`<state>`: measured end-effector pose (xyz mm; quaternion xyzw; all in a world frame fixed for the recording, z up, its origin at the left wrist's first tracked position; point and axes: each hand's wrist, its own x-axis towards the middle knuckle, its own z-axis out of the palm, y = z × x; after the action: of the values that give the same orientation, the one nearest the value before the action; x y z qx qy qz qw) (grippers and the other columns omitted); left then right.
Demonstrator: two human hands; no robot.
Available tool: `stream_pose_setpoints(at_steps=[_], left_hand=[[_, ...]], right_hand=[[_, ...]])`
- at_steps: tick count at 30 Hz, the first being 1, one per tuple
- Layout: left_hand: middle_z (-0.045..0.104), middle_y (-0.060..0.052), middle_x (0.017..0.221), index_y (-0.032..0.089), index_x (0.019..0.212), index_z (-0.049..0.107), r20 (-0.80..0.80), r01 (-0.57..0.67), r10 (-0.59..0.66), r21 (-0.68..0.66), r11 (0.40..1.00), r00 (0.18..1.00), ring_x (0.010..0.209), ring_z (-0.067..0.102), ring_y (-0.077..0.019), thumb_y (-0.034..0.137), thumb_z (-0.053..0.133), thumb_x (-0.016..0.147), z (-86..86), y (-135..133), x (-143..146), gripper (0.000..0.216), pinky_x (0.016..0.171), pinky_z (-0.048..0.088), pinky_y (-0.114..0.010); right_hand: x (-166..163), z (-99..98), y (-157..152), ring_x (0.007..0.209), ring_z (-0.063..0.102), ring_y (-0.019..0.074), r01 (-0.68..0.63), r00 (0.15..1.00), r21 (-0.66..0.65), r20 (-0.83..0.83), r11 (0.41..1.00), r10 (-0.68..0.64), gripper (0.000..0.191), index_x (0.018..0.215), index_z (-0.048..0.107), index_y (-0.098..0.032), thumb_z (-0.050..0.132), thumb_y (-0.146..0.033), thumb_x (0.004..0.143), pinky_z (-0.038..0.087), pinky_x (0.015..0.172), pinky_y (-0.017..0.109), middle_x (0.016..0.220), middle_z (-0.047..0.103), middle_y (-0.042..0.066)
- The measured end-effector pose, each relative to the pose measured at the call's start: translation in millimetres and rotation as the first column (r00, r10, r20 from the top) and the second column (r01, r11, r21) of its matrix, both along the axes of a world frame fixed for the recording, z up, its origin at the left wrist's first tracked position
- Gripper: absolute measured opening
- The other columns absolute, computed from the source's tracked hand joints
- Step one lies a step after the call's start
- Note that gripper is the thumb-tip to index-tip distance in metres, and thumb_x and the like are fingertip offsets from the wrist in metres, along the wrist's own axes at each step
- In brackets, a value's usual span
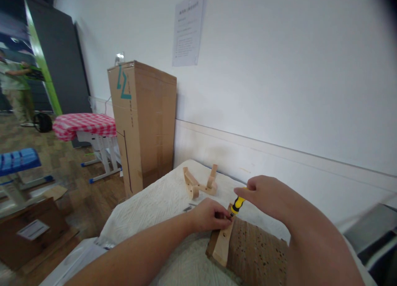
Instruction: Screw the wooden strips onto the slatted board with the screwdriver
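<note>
Evidently a fastening step was in hand: the right hand was clenched around the yellow-and-black-handled screwdriver, whose tip pointed down at the upper end of the pale wooden slat. The left hand was curled closed on that same end, fingers pinched right beside the tip; whether they also held a screw could not be told. Under the slat lay a speckled brown board, resting on the white textured tablecloth. Beyond the slat, well apart, sat a jointed light-wood bracket, with small metal bits between. By my judgement, the work called for keeping the tip seated and square while the left hand steadied the slat
</note>
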<state>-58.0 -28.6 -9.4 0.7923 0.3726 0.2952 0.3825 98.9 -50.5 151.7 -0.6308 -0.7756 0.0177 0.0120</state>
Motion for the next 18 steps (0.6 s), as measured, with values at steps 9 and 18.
stream_pose_setpoints(at_steps=[9, 18], left_hand=[[0.047, 0.005, 0.054, 0.014, 0.09, 0.073, 0.005, 0.004, -0.004, -0.029, 1.0, 1.0, 0.048, 0.031, -0.0053, 0.024, 0.061, 0.078, 0.2, 0.3, -0.2, 0.02, 0.047, 0.025, -0.018], [0.042, 0.006, 0.051, 0.013, 0.088, 0.073, -0.03, -0.016, 0.016, 0.006, 1.0, 0.999, 0.048, 0.032, -0.0052, 0.026, 0.059, 0.077, -0.1, 0.7, -0.3, 0.021, 0.045, 0.022, -0.019]], right_hand=[[7.3, -4.6, 11.0, 0.065, 0.065, 0.0237, 0.127, 0.991, -0.098, 0.044, 0.987, -0.123, 0.054, 0.064, 0.069, -0.016, 0.037, -0.053, 0.086, 0.042, 0.057, 0.031, 0.065, 0.066, 0.013], [5.6, -3.5, 6.7, 0.093, 0.065, 0.0215, 0.016, 1.0, 0.01, -0.012, 1.0, -0.016, 0.035, 0.112, 0.067, -0.017, 0.048, -0.025, 0.085, 0.044, 0.069, 0.026, 0.1, 0.072, 0.01]])
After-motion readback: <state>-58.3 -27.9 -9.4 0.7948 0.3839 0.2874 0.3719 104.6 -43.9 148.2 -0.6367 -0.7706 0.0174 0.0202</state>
